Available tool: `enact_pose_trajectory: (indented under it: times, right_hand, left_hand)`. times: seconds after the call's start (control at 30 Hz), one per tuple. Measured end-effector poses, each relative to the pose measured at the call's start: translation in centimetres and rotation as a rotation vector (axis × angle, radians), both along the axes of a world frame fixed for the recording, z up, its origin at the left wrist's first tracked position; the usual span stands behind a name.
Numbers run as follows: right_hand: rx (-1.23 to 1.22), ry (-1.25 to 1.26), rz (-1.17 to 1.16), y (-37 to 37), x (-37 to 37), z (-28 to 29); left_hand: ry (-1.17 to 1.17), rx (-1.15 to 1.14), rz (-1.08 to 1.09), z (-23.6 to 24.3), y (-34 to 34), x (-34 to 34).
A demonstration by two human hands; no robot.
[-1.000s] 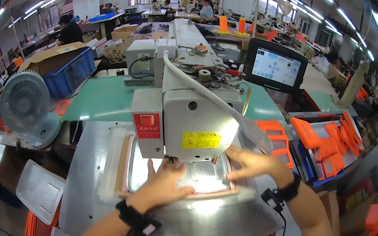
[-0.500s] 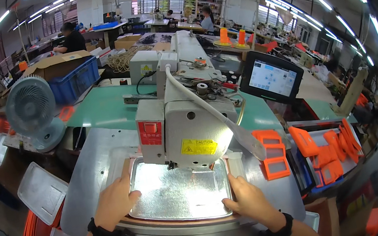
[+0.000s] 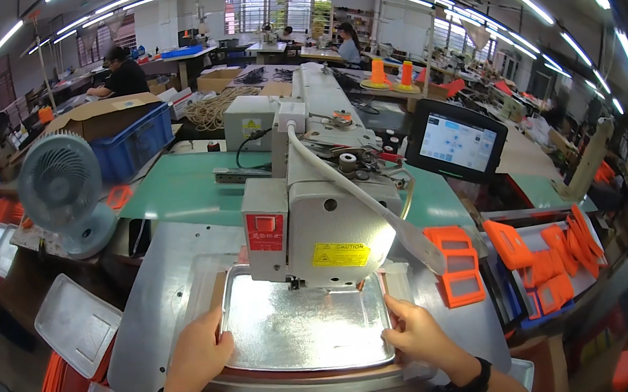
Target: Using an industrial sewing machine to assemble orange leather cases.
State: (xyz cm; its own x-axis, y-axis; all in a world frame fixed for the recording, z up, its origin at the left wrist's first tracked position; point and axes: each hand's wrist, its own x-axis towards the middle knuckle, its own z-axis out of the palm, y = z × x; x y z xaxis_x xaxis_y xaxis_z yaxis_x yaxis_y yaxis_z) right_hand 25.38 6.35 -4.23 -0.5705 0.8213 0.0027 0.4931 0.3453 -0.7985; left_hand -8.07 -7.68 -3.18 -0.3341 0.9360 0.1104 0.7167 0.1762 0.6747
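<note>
A shallow silver metal tray (image 3: 301,321) with rounded corners lies flat on the sewing machine's metal bed, partly under the machine head (image 3: 336,229). My left hand (image 3: 198,355) grips its left edge, beside a brown strip (image 3: 218,291); the fingertips are partly hidden. At the tray's right edge my right hand (image 3: 422,335) is closed, thumb along the rim and fingers on the outer side. A whitish block (image 3: 397,280) sits just beyond that hand. Whatever lies beneath the tray is mostly hidden; a reddish-brown edge shows along its front.
Orange frames (image 3: 456,265) lie right of the machine, near a bin of orange pieces (image 3: 547,266). A screen (image 3: 457,136) stands behind them. To the left are a fan (image 3: 63,190), another metal tray (image 3: 78,323) and a blue crate (image 3: 129,143). Other people sit farther back.
My left thumb has drawn in toward the fingers at the tray's left edge. The whole view has shifted slightly; the tray stays under the machine head.
</note>
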Motion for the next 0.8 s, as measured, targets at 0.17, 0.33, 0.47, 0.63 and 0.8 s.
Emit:
enact_pose_trajectory:
  times: [0.17, 0.33, 0.47, 0.63, 0.8]
  right_hand:
    - [-0.068, -0.059, 0.059, 0.4, 0.0, -0.5]
    - [0.302, -0.094, 0.242, 0.1, -3.5, -0.7]
    - [-0.027, -0.135, 0.262, 0.3, -6.3, 0.3]
    - [-0.246, 0.069, 0.221, -0.7, -7.9, 0.2]
    - [-0.185, 0.026, 0.371, -2.5, -10.8, -0.1]
  left_hand:
    - [-0.173, 0.024, 0.030, 0.2, -0.2, -0.4]
    - [-0.256, 0.193, 0.166, -1.6, -3.6, -1.8]
    - [-0.893, 0.341, 0.270, 1.9, -6.8, 0.0]
    - [-0.971, 0.652, 0.068, 0.8, -5.6, 6.0]
    - [-0.985, 0.564, 0.229, -1.4, -3.9, 8.3]
